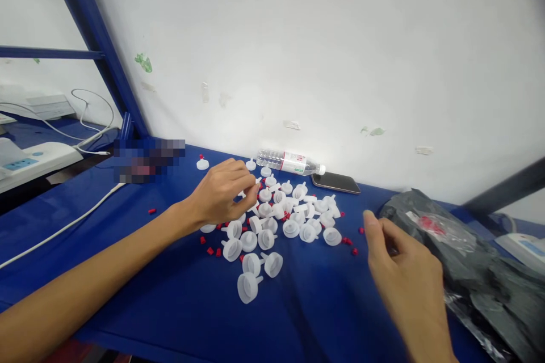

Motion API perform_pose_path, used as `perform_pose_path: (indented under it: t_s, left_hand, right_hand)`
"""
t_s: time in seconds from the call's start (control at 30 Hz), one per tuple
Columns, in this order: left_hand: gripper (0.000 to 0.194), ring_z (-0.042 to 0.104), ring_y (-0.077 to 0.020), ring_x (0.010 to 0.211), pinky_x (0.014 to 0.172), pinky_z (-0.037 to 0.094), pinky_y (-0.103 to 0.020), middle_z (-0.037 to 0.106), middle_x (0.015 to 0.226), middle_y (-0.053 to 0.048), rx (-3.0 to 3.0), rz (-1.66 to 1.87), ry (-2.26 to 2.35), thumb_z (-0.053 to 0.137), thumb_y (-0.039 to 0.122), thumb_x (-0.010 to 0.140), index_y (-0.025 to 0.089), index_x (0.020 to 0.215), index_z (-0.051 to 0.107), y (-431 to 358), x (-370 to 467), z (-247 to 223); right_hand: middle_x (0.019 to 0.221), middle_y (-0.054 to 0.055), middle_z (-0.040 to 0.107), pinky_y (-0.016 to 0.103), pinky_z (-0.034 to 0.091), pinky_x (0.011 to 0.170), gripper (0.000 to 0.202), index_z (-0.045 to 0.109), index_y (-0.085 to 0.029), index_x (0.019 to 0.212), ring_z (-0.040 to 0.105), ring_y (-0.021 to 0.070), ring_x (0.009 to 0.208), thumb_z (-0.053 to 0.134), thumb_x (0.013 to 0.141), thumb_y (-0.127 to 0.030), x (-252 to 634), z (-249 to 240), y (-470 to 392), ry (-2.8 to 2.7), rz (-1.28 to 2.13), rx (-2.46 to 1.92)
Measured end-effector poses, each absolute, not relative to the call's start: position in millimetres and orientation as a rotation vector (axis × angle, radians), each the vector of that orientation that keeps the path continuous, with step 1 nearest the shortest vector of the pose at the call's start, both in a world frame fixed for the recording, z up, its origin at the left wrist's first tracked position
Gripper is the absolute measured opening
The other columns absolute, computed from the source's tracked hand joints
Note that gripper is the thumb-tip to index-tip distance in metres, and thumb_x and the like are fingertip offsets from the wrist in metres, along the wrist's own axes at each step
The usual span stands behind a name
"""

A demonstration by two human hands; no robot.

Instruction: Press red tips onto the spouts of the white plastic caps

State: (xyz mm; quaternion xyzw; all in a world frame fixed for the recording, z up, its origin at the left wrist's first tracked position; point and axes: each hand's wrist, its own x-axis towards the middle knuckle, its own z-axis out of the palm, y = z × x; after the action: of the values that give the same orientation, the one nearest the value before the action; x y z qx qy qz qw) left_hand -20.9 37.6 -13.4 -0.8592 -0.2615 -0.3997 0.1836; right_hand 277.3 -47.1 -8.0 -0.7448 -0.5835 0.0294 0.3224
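My left hand (227,193) reaches over the far left part of a pile of white plastic spouted caps (290,228). Its thumb and index finger are closed around a white spouted cap (258,180), mostly hidden by the fingers. Small red tips (210,250) lie scattered among and around the white pieces. At the right, my right hand (404,278) hovers above the table with its fingers curled in and the thumb pointing up; whatever its fingers hold, if anything, is hidden. Near its thumb lie a few more red tips (355,251). One white cap (202,164) with a red tip on its spout stands upright at the back left.
A clear plastic bottle (293,163) lies against the wall, with a dark phone (336,182) beside it. A grey plastic bag (477,261) covers the right side of the blue table (179,306). A white cable (63,230) crosses the left; a power strip (38,161) sits beyond.
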Motion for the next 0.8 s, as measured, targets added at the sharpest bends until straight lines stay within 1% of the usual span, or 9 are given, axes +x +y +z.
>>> perform_pose_path:
  t_s: [0.07,0.13,0.2,0.27,0.33,0.43,0.5,0.7,0.8]
  left_hand:
    - [0.025,0.044,-0.0159,0.062,0.060,0.037,-0.033,0.053,0.062,0.000,-2.416,-1.121,-0.714,0.056,0.007,0.088,0.021,0.070,0.047,37,-20,-14]
    - [0.026,0.043,-0.0157,0.062,0.059,0.035,-0.033,0.053,0.062,0.000,-2.413,-1.119,-0.702,0.056,0.007,0.088,0.021,0.069,0.047,37,-20,-14]
    - [0.026,0.043,-0.0156,0.061,0.058,0.035,-0.033,0.053,0.062,0.000,-2.414,-1.120,-0.693,0.057,0.006,0.087,0.021,0.069,0.046,37,-21,-15]
    - [0.027,0.043,-0.0156,0.061,0.058,0.035,-0.033,0.053,0.061,0.000,-2.419,-1.117,-0.686,0.057,0.006,0.086,0.021,0.068,0.046,37,-21,-16]
    - [0.026,0.043,-0.0158,0.061,0.057,0.036,-0.033,0.053,0.061,0.000,-2.424,-1.121,-0.680,0.058,0.005,0.085,0.021,0.068,0.046,36,-20,-16]
    - [0.026,0.045,-0.0161,0.062,0.057,0.038,-0.033,0.054,0.061,0.000,-2.432,-1.147,-0.657,0.060,0.003,0.084,0.021,0.069,0.047,33,-18,-15]
    - [0.025,0.047,-0.0163,0.063,0.058,0.039,-0.034,0.055,0.062,-0.001,-2.444,-1.162,-0.636,0.061,0.002,0.082,0.020,0.071,0.049,32,-17,-16]
    - [0.026,0.048,-0.0171,0.065,0.060,0.043,-0.034,0.056,0.065,-0.001,-2.464,-1.212,-0.568,0.063,-0.002,0.080,0.020,0.077,0.049,29,-17,-20]
    - [0.028,0.048,-0.0172,0.065,0.060,0.043,-0.034,0.055,0.064,-0.001,-2.465,-1.244,-0.560,0.062,-0.003,0.079,0.021,0.078,0.048,28,-17,-20]
  right_hand:
    - [0.049,-0.003,0.038,0.027,0.032,0.052,0.055,0.036,-0.022,0.058,0.036,0.0146,0.049,0.041,0.098,-0.060,286,-7,-45,-1.498,0.024,-2.018]
    - [0.049,-0.003,0.041,0.028,0.032,0.053,0.055,0.038,-0.022,0.058,0.039,0.0156,0.049,0.040,0.096,-0.061,296,-8,-42,-1.490,0.029,-2.086]
    - [0.052,-0.003,0.051,0.030,0.035,0.057,0.051,0.048,-0.024,0.061,0.047,0.0173,0.052,0.041,0.094,-0.063,304,-9,-38,-1.492,0.067,-2.125]
    - [0.065,-0.002,0.065,0.032,0.038,0.062,0.041,0.062,-0.029,0.074,0.059,0.0202,0.061,0.044,0.091,-0.062,310,-12,-34,-1.500,0.109,-2.116]
    - [0.079,-0.002,0.074,0.034,0.040,0.068,0.033,0.069,-0.032,0.087,0.066,0.0228,0.071,0.048,0.087,-0.058,315,-14,-30,-1.504,0.131,-2.082]
    - [0.085,-0.002,0.076,0.035,0.042,0.072,0.031,0.072,-0.034,0.091,0.069,0.0248,0.079,0.049,0.086,-0.054,317,-18,-28,-1.510,0.141,-2.045]
    - [0.086,-0.002,0.076,0.035,0.043,0.072,0.032,0.072,-0.033,0.092,0.070,0.0251,0.081,0.049,0.086,-0.054,317,-19,-28,-1.520,0.170,-2.034]
    - [0.088,-0.002,0.075,0.035,0.044,0.074,0.033,0.073,-0.033,0.096,0.068,0.0226,0.077,0.049,0.091,-0.055,317,-20,-28,-1.568,0.261,-1.984]
    - [0.087,-0.002,0.073,0.034,0.045,0.071,0.030,0.074,-0.032,0.098,0.063,0.0191,0.067,0.053,0.092,-0.053,316,-24,-28,-1.622,0.337,-1.925]
